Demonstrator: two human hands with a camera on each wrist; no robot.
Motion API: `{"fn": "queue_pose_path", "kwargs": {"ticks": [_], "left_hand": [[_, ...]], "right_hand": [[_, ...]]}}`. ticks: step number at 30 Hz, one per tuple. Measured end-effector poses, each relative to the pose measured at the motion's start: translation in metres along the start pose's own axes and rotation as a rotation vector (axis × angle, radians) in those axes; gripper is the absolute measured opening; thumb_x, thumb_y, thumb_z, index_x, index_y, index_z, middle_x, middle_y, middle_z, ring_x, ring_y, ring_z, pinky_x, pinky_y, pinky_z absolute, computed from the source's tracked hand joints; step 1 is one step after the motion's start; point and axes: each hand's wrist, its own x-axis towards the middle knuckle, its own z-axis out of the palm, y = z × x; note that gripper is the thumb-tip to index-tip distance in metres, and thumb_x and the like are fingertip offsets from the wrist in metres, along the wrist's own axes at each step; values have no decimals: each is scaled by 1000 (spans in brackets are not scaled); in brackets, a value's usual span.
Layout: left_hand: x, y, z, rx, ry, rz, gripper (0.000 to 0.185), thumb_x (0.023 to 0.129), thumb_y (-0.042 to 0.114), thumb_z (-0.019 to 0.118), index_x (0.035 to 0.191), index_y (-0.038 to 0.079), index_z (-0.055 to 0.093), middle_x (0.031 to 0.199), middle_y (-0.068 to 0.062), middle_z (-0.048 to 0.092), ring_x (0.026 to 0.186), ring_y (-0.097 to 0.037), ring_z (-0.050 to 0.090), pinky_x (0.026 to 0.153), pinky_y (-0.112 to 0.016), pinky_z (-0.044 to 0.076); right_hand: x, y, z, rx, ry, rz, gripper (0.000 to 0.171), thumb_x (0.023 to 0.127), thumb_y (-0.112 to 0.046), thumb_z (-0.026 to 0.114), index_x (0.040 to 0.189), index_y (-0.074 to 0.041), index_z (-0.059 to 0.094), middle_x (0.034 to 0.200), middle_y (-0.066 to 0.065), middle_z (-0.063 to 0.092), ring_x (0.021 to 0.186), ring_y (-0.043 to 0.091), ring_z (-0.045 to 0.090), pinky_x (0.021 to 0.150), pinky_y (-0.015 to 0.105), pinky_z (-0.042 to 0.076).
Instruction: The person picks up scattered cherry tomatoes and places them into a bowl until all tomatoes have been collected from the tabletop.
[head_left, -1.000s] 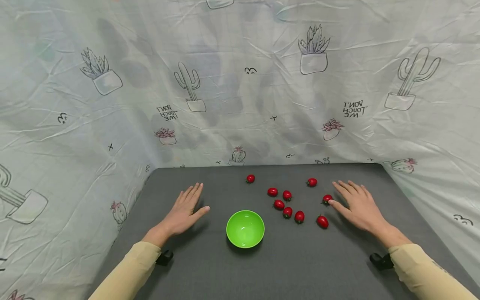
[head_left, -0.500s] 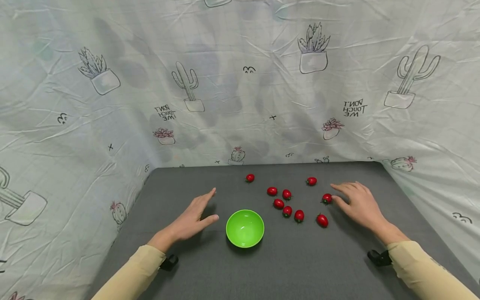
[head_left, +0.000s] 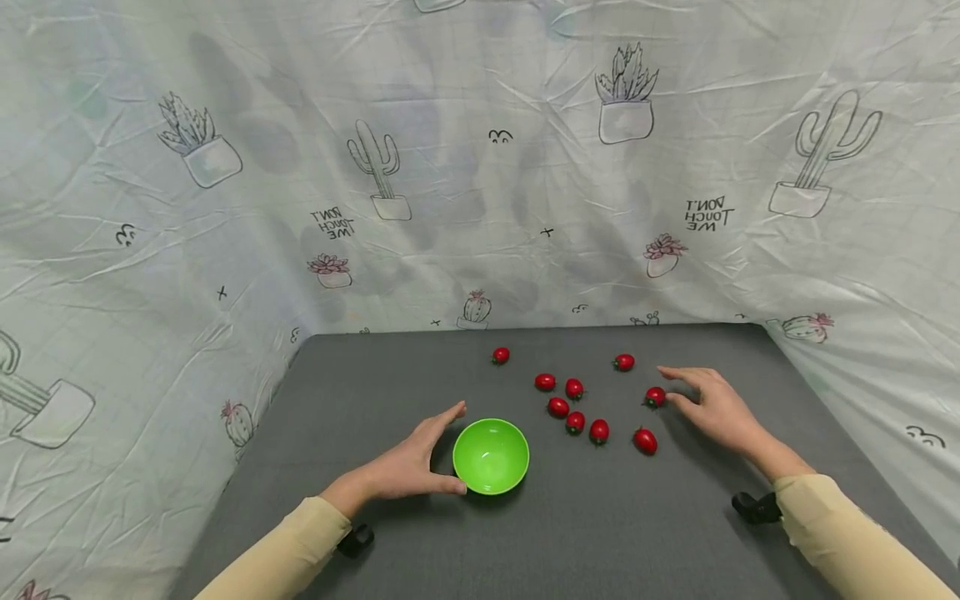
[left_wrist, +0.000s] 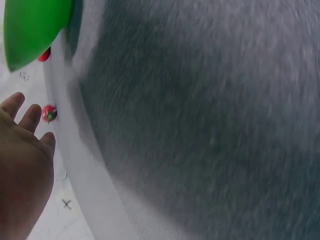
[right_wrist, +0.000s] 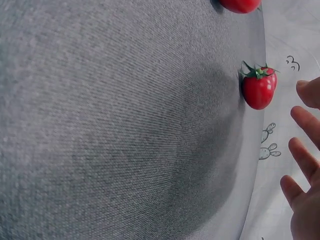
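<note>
A green bowl stands on the grey table. My left hand lies against its left side, index finger and thumb spread along the rim, fingers fairly straight. The left wrist view shows the bowl beyond straight fingertips. Several red cherry tomatoes lie right of the bowl. My right hand hovers with loosely curved fingers beside one tomato, not gripping it. In the right wrist view that tomato sits a little apart from the fingertips.
More tomatoes are scattered about: one far back, one near my right hand, one nearer me, and a cluster in the middle. A cactus-print cloth walls the table on three sides.
My left hand slid right from the bare table up to the bowl's side. My right hand's fingers curved and drew in around the nearby tomato. The tomatoes and bowl stayed put.
</note>
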Motion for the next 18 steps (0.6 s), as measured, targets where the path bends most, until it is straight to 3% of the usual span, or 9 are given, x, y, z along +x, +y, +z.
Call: {"fn": "queue_pose_path", "kwargs": {"ticks": [8, 18], "left_hand": [[8, 0, 10, -64, -62, -33, 124, 76, 52, 89, 166, 31, 5, 165, 12, 20, 151, -17, 19, 114, -57, 28], [11, -6, 17, -117, -100, -37, 123, 78, 44, 90, 166, 24, 6, 167, 5, 18, 152, -25, 18, 112, -61, 28]], "right_hand": [[4, 6, 0, 35, -76, 21, 50, 99, -8, 68, 147, -2, 54, 145, 22, 55, 133, 46, 40, 103, 67, 31], [6, 11, 1, 99, -150, 12, 51, 98, -4, 66, 147, 1, 53, 147, 24, 52, 137, 47, 40, 106, 68, 30]]}}
